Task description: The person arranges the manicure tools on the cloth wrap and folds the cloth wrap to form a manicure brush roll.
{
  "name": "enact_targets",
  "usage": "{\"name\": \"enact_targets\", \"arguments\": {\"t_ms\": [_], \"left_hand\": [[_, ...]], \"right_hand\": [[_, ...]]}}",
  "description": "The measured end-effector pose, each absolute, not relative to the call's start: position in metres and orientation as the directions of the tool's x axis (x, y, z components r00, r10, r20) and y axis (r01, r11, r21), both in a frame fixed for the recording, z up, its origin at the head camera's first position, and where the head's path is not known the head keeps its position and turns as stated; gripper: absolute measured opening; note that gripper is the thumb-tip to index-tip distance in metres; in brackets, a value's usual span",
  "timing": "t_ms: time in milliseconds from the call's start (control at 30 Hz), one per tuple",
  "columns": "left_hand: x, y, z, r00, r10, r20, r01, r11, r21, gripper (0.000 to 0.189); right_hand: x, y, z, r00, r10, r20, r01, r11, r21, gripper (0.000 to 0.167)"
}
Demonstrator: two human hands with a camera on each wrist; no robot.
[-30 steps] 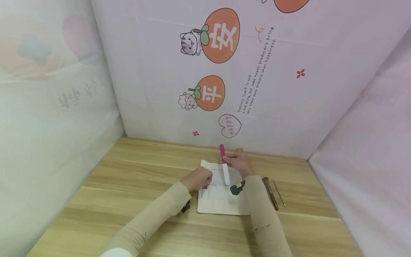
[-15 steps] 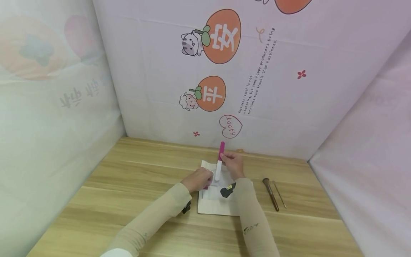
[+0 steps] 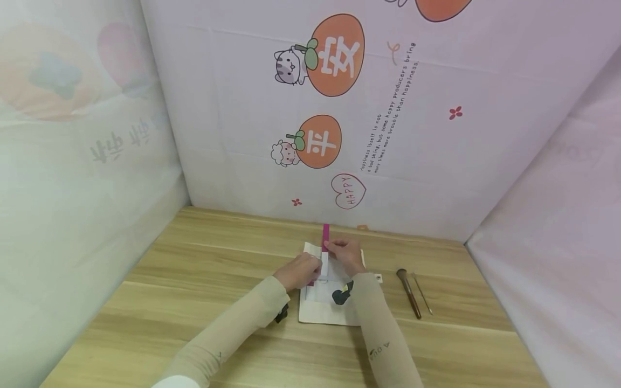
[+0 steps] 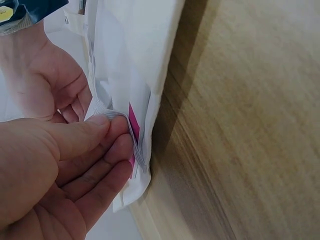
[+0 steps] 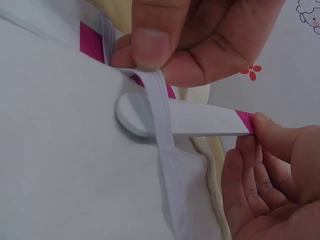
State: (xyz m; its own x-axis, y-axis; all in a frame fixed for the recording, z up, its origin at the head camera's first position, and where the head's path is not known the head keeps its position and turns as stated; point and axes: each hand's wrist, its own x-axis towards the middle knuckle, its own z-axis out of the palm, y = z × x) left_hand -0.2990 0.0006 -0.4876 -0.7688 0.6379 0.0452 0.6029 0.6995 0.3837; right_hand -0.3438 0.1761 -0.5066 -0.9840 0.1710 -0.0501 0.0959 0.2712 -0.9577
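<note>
My right hand (image 3: 345,254) pinches a magenta-and-white nail file (image 3: 325,237) between thumb and fingers near its middle. In the right wrist view, the file's rounded white end passes beneath a white elastic band (image 5: 161,110) and sticks out on the other side. The band belongs to a cream fabric pouch (image 3: 330,315) lying unfolded on the table. My left hand (image 3: 299,270) pinches that band at the pouch's left side and lifts it into a loop. Tucked under the band beside my left fingers is another magenta-and-white flat piece (image 5: 91,42), partly hidden.
Right of the pouch, a brush with a brown handle (image 3: 409,293) and a thin metal stick (image 3: 422,293) lie on the wooden table (image 3: 204,275). A white snap tab (image 3: 378,278) pokes out by the right sleeve. Printed white cloth (image 3: 242,108) hangs around the table.
My right hand has moved left and lowered the nail file, turning it more upright in view, with its white end now at the band. My left hand has stayed in place.
</note>
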Motion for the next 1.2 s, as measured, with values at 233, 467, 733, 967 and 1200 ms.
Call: {"name": "enact_targets", "arguments": {"t_ms": [233, 467, 733, 967, 1200], "left_hand": [[-0.299, 0.0, -0.488, -0.768, 0.638, 0.059, 0.608, 0.696, 0.382, 0.019], [-0.298, -0.001, -0.489, -0.777, 0.628, 0.041, 0.58, 0.689, 0.435, 0.023], [-0.299, -0.002, -0.489, -0.766, 0.64, 0.062, 0.594, 0.666, 0.451, 0.018], [-0.298, -0.002, -0.489, -0.757, 0.647, 0.091, 0.616, 0.659, 0.432, 0.019], [-0.299, 0.0, -0.491, -0.757, 0.646, 0.097, 0.62, 0.663, 0.419, 0.017]], "right_hand": [[-0.335, 0.184, -0.506, -0.991, 0.091, -0.094, 0.125, 0.453, -0.883, 0.019], [-0.326, 0.191, -0.503, -0.988, -0.097, -0.122, 0.05, 0.54, -0.84, 0.012], [-0.326, 0.195, -0.502, -0.955, -0.171, -0.244, 0.11, 0.56, -0.821, 0.014], [-0.334, 0.191, -0.5, -0.969, -0.11, -0.223, 0.092, 0.673, -0.733, 0.021], [-0.338, 0.179, -0.497, -0.992, -0.043, -0.116, 0.051, 0.714, -0.699, 0.022]]}}
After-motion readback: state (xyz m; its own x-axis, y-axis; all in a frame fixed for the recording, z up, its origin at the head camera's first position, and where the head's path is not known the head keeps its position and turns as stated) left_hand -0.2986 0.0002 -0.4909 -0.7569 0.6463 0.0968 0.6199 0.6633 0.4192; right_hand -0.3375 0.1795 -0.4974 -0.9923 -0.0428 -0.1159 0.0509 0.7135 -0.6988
